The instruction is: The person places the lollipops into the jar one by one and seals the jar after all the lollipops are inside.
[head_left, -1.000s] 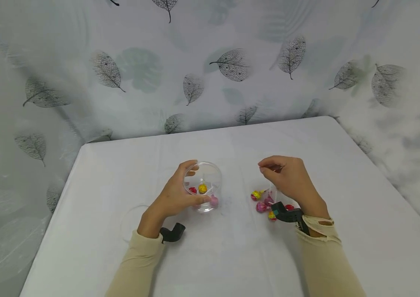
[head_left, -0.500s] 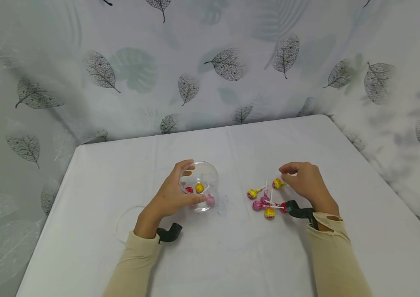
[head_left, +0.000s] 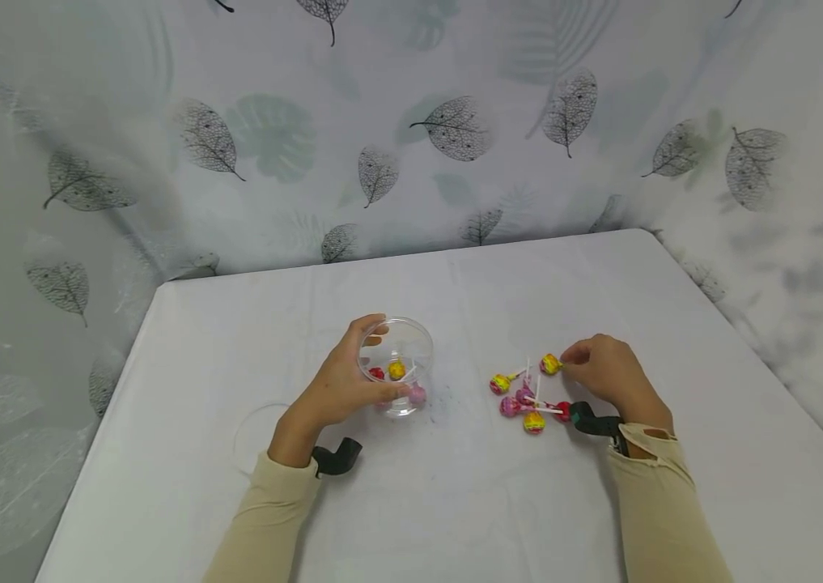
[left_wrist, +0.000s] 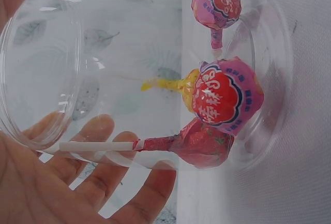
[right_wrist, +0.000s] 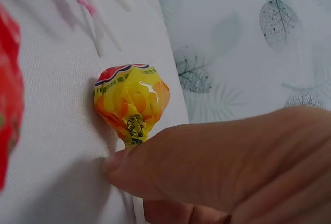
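Observation:
My left hand (head_left: pixel 344 380) grips a clear plastic jar (head_left: pixel 398 324) standing on the table, with fingers round its far side and thumb in front. Several wrapped lollipops lie inside; the left wrist view shows a red lollipop (left_wrist: pixel 201 144) with a white stick, a pink-and-red lollipop (left_wrist: pixel 227 97) and a yellow wrapper tail behind it. On the right, my right hand (head_left: pixel 606 371) pinches the stick of a yellow lollipop (head_left: pixel 550 364) just below its wrapper. In the right wrist view the thumb covers part of that stick, and the yellow-orange lollipop head (right_wrist: pixel 133 97) points away from the hand.
Left of the right hand lies a loose cluster: a yellow lollipop (head_left: pixel 500 384), a purple lollipop (head_left: pixel 509 406), a red lollipop (head_left: pixel 562 411) and others, sticks crossing. A transparent round lid (head_left: pixel 238 437) lies beside the left wrist. Leaf-patterned curtain (head_left: pixel 455 129) surrounds the white table (head_left: pixel 440 502).
My right hand has moved right and down from above the cluster to the yellow lollipop at its upper right, and its fingers have closed on the stick. The left hand keeps holding the jar.

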{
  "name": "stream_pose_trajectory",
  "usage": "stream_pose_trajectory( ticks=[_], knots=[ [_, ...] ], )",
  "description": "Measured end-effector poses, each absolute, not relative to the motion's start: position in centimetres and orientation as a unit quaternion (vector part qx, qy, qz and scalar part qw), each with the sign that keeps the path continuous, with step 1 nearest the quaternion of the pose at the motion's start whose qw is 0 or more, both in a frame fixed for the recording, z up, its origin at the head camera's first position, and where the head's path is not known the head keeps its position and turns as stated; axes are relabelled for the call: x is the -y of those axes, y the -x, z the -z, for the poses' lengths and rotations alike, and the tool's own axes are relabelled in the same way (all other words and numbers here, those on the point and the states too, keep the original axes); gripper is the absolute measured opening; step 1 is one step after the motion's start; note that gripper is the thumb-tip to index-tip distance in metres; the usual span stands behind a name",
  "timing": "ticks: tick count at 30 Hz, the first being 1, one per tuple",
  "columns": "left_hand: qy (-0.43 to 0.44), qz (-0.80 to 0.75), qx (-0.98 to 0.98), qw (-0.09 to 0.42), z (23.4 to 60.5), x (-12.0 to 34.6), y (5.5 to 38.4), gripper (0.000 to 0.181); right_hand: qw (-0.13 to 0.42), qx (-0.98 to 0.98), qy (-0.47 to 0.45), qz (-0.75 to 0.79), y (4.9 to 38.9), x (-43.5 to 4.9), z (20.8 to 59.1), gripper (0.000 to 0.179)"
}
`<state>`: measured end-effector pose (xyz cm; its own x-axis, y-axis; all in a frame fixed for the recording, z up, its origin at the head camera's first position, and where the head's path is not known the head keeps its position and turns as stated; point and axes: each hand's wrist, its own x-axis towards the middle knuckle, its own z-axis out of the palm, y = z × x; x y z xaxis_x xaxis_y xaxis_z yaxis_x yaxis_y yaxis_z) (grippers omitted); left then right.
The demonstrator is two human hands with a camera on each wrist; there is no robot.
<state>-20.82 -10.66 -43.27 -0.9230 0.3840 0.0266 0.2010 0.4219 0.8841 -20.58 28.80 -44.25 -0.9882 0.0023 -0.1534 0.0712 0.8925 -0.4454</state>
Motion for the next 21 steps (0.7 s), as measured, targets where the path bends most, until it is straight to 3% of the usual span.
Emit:
stream_pose_trajectory(
  ticks=[7, 21],
  knots=[
    [-0.177, -0.512, -0.836, 0.084, 43.32, 10.64, 20.81, 0.100, 0.088, -0.970, -0.016, 0.224, 20.58, -28.87, 44.29, 0.020],
    [-0.175, -0.510, -0.838, 0.085, 43.26, 10.67, 20.79, 0.101, 0.036, -0.968, -0.022, 0.247, 20.26, -28.65, 43.50, 0.021]
  ],
)
